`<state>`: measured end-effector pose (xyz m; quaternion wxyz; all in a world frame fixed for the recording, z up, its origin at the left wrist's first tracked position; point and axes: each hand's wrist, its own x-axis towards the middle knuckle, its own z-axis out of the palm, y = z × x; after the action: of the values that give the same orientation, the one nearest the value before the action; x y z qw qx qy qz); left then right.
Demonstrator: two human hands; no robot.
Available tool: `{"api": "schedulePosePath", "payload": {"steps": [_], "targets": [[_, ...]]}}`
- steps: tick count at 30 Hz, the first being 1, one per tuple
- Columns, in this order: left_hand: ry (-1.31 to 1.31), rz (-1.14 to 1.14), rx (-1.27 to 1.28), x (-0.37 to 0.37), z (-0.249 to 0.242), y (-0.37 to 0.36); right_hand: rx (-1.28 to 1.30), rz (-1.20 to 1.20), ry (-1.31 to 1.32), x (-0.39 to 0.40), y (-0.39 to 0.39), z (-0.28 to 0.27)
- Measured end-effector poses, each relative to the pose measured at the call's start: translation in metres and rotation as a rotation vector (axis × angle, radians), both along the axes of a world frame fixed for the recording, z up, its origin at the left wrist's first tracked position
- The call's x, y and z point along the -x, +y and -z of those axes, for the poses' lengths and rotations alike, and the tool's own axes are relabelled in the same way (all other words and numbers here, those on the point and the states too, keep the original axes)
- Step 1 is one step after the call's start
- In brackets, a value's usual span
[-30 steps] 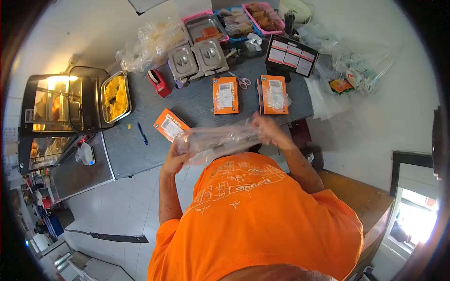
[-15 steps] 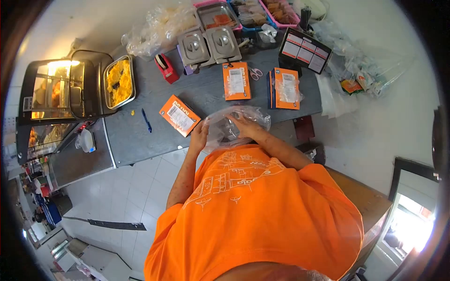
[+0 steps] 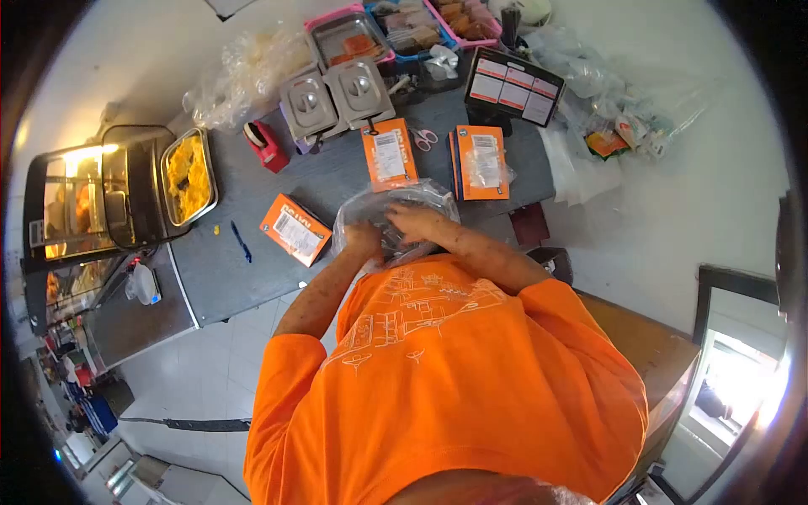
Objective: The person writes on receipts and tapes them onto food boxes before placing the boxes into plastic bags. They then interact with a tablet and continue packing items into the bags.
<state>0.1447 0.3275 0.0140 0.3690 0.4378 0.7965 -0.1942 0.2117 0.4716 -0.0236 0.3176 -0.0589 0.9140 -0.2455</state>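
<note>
A clear plastic bag [image 3: 439,198] lies spread at the table's front edge, against the orange shirt. My left hand [image 3: 364,241] reaches into or over the left part of the bag, and its fingers are hidden. Bent over the bag's middle, my right hand [image 3: 414,224] shows its fingers apart, with nothing visible between them. An orange box with a white label [image 3: 296,231] lies left of the bag. Behind the bag is another orange box [image 3: 390,154], and a stack of orange boxes [image 3: 481,162] stands to the right.
Pink scissors [image 3: 423,140], a red tape dispenser [image 3: 265,147] and lidded steel containers [image 3: 308,104] sit farther back. At the left are a blue pen [image 3: 241,242], a tray of yellow food [image 3: 188,178] and a lit display case [image 3: 80,202]. A dark panel with labels [image 3: 515,87] stands at the back right.
My left hand has moved from the bag's left edge inward, closer to my right hand. The bag is spread wider and rounder. The whole view has shifted, with the table's things now farther left.
</note>
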Motion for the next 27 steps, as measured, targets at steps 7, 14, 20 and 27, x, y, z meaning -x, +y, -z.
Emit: {"api": "schedulePosePath", "payload": {"steps": [7, 14, 20, 27], "targets": [[-0.575, -0.295, -1.041, -0.028, -0.020, 0.059, 0.087, 1.128, 0.921, -0.053, 0.152, -0.084], [-1.048, -1.475, -1.055, 0.003, 0.132, 0.246, 1.101, 1.435, -0.035, -0.048, 0.218, 0.052], [-1.306, -1.274, -0.837, 0.018, 0.103, 0.246, 1.350, 1.468, -0.032, -0.061, 0.218, 0.012], [-1.011, -0.971, -1.118, 0.025, -0.084, 0.119, 1.690, 1.340, 0.211, -0.137, 0.174, -0.088]]}}
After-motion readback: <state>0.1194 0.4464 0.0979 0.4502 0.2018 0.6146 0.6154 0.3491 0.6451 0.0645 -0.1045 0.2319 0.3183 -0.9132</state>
